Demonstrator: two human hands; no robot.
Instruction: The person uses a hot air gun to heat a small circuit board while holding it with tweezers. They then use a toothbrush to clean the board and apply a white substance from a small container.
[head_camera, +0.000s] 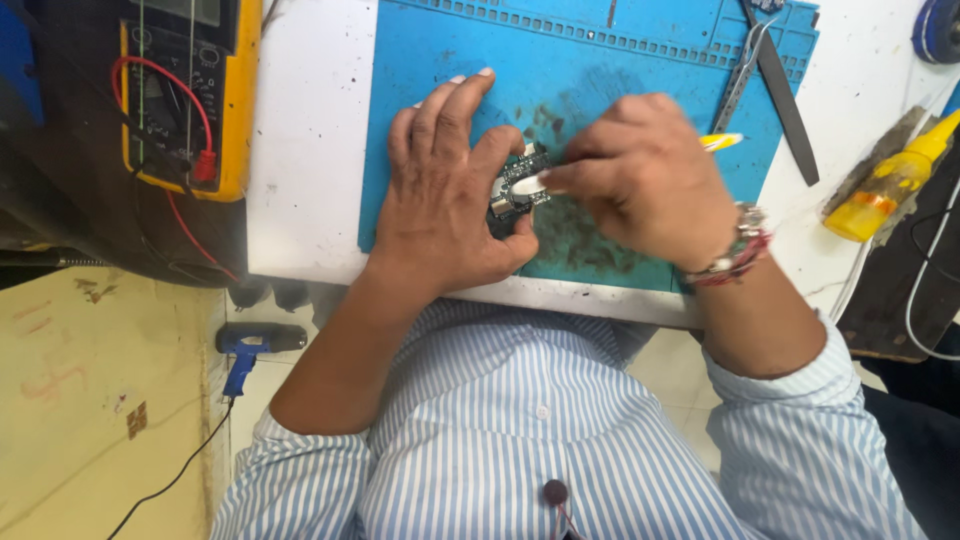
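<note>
left hand (440, 200) pinning circuit board (518, 185), right hand (645, 175) holding white tool (530, 184), blue mat (600, 70)

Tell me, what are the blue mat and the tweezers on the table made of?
The blue mat looks like soft rubber or silicone: a dull, matte surface with moulded ridges along its far edge and dark smudges. The tweezers look like bare metal, thin and silvery with a slight shine. The left hand presses a small circuit board on the mat.

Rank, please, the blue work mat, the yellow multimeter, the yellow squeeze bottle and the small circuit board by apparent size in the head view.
1. Blue work mat
2. Yellow multimeter
3. Yellow squeeze bottle
4. Small circuit board, partly hidden by hands
</note>
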